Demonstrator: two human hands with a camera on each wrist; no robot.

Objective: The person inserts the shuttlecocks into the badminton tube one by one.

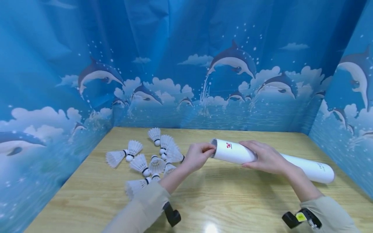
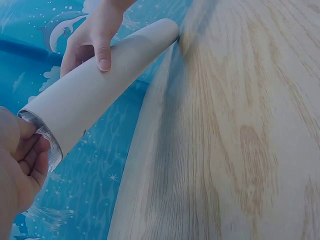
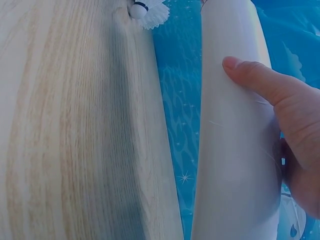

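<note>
Tube [image 1: 233,152], white, is held slantwise over the right half of the surface [image 1: 227,197], mouth facing left; contact of its right end with the surface could not be established. Right hand [image 1: 265,158] grasps the tube near mid-length, thumb on the near side. Left hand [image 1: 197,157] is curled at the mouth, fingertips inside, apparently pinching a meshed white edge, judged to be a shuttlecock [image 2: 51,148]. Loose shuttlecocks [image 1: 138,163] lie clustered on the left.

Risks, in my assessment: a crooked angle could crease the skirt against the rim; a slack right hand could let the tube roll; a downward tilt at the mouth could spill any contents.

Markings: red emblem [image 1: 229,146] near the mouth; grey print [image 1: 321,167] near the right end; yellow label [image 1: 300,216] at the right wrist. Wording illegible throughout.
</note>
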